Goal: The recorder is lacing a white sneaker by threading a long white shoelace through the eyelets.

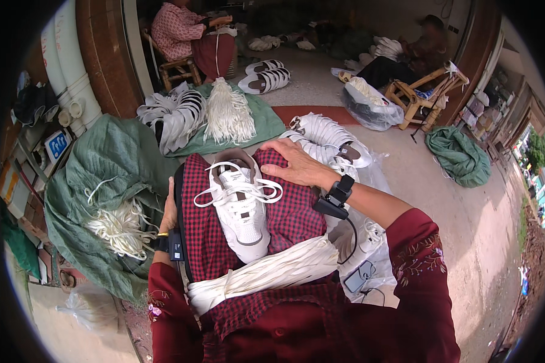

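Note:
A white sneaker with a brown lining rests on the red-and-black checked cloth over my lap, its toe toward me. Its white laces are tied in a bow with wide loops. My right hand lies beside the shoe's collar, fingers stretched out on the cloth, holding nothing I can see. Along the left side of my lap is my left hand, seen edge-on with its fingers extended and partly hidden. Across my lap, in front of the toe, lies a bundle of flat white shoelaces.
At left, a green sack holds loose white laces. More sneakers stand in rows ahead, beside a pile of laces on green sheeting. Two people sit farther back, near a bamboo chair. A cabled device lies at right.

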Demonstrator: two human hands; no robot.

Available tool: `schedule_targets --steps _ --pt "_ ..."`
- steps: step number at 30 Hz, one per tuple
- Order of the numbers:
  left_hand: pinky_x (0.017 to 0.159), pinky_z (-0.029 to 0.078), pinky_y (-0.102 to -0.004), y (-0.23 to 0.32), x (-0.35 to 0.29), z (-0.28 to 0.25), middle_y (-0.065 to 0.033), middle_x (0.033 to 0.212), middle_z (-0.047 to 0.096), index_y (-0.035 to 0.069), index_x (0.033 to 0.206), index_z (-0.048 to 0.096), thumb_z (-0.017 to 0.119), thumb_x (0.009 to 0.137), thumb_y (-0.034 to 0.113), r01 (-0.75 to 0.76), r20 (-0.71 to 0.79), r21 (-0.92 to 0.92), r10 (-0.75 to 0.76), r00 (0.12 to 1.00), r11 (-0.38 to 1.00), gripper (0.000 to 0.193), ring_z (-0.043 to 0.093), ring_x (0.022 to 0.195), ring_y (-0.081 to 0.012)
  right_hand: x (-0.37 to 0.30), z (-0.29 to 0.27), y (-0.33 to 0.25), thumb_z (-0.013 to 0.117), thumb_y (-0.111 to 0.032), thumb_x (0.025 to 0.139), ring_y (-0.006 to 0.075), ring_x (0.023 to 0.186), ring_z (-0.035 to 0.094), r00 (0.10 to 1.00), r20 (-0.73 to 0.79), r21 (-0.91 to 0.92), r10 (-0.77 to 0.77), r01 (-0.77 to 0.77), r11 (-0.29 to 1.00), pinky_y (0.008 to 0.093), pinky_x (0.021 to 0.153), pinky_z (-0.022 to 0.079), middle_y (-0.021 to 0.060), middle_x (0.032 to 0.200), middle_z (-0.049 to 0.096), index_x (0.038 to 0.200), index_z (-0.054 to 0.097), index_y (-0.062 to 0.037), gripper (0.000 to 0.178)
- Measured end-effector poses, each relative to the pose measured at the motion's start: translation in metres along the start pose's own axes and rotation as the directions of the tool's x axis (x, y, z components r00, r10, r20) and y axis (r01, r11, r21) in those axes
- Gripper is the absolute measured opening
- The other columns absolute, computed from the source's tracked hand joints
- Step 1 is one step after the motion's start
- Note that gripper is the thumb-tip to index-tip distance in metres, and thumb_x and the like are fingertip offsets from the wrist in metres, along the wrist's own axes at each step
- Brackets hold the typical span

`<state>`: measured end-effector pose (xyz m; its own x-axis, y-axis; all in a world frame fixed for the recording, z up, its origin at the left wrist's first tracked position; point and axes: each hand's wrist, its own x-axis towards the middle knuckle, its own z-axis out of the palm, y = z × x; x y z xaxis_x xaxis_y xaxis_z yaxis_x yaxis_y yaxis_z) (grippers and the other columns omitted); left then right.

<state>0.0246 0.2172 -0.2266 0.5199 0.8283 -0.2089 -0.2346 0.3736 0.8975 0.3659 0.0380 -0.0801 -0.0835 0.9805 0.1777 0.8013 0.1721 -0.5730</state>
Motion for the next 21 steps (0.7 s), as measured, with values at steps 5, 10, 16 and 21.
schedule_targets --steps 5,10,16,21 --pt "0.102 0.050 -0.0348 -0.087 0.014 -0.142 -0.0120 0.136 0.062 0.004 0.143 0.054 0.051 0.106 0.034 -0.170 0.106 0.387 0.140 0.984 0.906 0.047 0.062 0.119 -0.0238 0.002 -0.007 0.001 0.068 -0.056 0.092 0.0386 0.130 0.045 0.994 -0.031 -0.026 -0.104 0.103 0.994 0.0490 0.112 0.036 0.0205 0.139 0.049 0.140 0.053 -0.0141 0.066" --pt "0.097 0.054 -0.0387 -0.006 0.060 -0.031 -0.0105 0.125 0.068 0.004 0.134 0.060 0.046 0.103 0.048 0.018 0.195 0.115 -0.040 0.980 0.993 0.055 0.068 0.109 -0.0268 -0.001 0.005 0.034 0.071 -0.064 0.080 0.0395 0.135 0.041 0.991 -0.054 0.050 0.125 -0.122 0.991 0.0706 0.102 0.034 0.0155 0.136 0.051 0.130 0.061 -0.0197 0.068" --pt "0.097 0.053 -0.0402 -0.029 -0.054 -0.045 -0.0099 0.126 0.067 0.007 0.136 0.059 0.048 0.102 0.050 0.095 0.346 0.032 -0.100 0.933 0.995 0.055 0.067 0.110 -0.0271 0.008 0.009 0.007 0.077 -0.058 0.079 0.0394 0.134 0.039 0.989 -0.086 0.119 0.122 -0.111 0.987 0.0677 0.100 0.037 0.0133 0.137 0.048 0.131 0.060 -0.0194 0.067" --pt "0.097 0.053 -0.0416 0.002 -0.015 -0.010 -0.0093 0.126 0.067 0.010 0.138 0.057 0.050 0.102 0.052 0.082 0.366 0.017 -0.082 0.927 0.997 0.056 0.066 0.111 -0.0274 0.016 0.015 0.009 0.079 -0.057 0.077 0.0430 0.136 0.036 0.993 -0.041 0.156 0.108 -0.100 0.983 0.0750 0.098 0.034 0.0156 0.137 0.046 0.131 0.058 -0.0193 0.069"
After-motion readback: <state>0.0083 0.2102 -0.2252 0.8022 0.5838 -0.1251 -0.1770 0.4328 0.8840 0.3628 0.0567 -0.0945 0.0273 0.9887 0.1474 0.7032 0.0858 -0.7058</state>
